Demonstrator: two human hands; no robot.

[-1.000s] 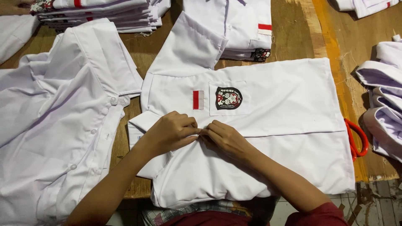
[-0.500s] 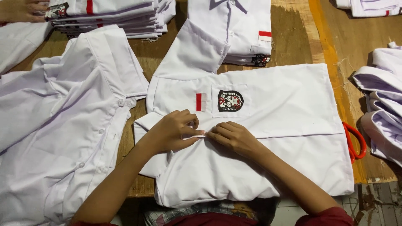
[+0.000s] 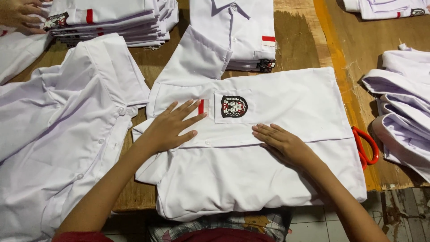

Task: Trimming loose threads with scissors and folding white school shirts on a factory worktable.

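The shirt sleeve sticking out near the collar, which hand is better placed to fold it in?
Probably the left hand: it lies flat just below the sleeve, while the right hand rests farther away.

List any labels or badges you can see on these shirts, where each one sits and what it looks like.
Crest badge: on the pocket of the shirt under both hands, shield-shaped, black, red and white.
Flag patch: beside the left hand, small red-and-white rectangle.
Second flag patch: folded shirt above, red over white.
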